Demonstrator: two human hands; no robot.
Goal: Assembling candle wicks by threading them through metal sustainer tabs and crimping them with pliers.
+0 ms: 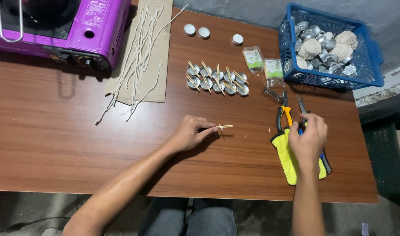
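Brown wood makes up the table [69, 144], and two bare arms are stretched over it. A few thin wooden sticks [225, 127] are pinched in the fingertips of the left hand [189, 133], and the sticks are pointed to the right, just above the table top. The right hand [309, 137] is closed around the handle of a pair of scissors [301, 106], whose blades are pointed away from the person. A yellow cloth [287, 159] is spread under that hand. Pliers with orange and black handles [282, 114] are laid just beside the scissors, partly on the cloth.

Further back, small silver cups [216, 80] are lined up in two rows, and a stick is set across each one. Three more little cups [203, 32] are placed apart near the far edge. Two small clear packets [264, 63] are laid next to a blue basket [371, 65], which is filled with more silver cups and balls of pale string. At the far left, a purple stove [95, 26] is seen, and white strings [136, 65] are spread over a piece of cardboard [162, 52] beside it.
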